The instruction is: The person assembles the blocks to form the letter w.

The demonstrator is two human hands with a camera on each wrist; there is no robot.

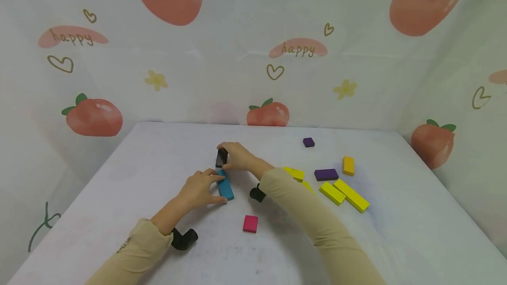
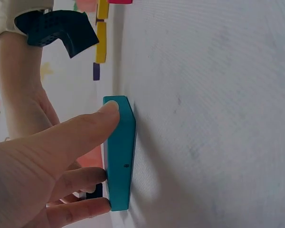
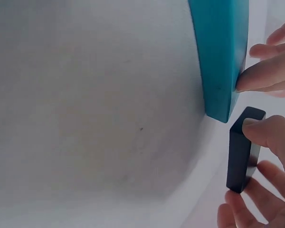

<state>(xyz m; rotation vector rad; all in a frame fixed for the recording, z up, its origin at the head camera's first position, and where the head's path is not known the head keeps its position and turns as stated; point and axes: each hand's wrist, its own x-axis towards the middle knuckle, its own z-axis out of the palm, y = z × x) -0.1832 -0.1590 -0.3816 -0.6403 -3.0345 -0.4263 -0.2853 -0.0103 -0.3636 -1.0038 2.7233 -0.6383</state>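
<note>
A blue rectangular block [image 1: 225,188] lies on the table, its length running away from me. My left hand [image 1: 201,189] spans it: in the left wrist view the thumb touches the near end of the blue block [image 2: 119,152] and the fingertips touch it toward the far end. Just beyond it, my right hand [image 1: 240,157] pinches a black block [image 1: 222,158] between thumb and fingers. In the right wrist view the black block [image 3: 242,151] is tilted and stands close to the blue block's far end, with a small gap visible between them.
A pink square block [image 1: 250,224] lies nearer to me. To the right are several yellow blocks [image 1: 352,195], an orange-yellow block [image 1: 348,166], a purple block [image 1: 326,174] and a small purple block [image 1: 309,142]. A printed cloth [image 1: 222,87] hangs behind the table.
</note>
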